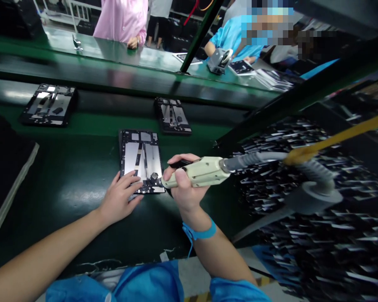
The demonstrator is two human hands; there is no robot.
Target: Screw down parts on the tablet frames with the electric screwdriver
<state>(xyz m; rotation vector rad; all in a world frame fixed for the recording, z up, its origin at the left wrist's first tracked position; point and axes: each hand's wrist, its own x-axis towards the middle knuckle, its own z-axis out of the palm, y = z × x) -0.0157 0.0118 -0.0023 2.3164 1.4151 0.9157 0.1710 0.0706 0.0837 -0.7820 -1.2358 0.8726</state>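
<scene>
An opened tablet [130, 153] with its inner boards and silver battery plates showing lies in front of me on the green bench. My left hand [122, 195] rests with outstretched fingers on its lower left corner. Wrapped around a pale cream corded hand tool [208, 171], my right hand [187, 184] holds it nearly level. The tool's narrow end is at the tablet's lower right corner; whether it touches is hidden by the fingers. A grey cable [255, 158] leaves the tool's rear. A blue band [204, 231] circles my right wrist.
Two more opened tablets lie on the far strip, one at left [50, 107] and one at centre [174, 116]. A dark slab [6, 167] stands at the left. Many dark, shiny pieces [286, 251] fill the right side. Beyond the green rail [145, 84], people stand or work.
</scene>
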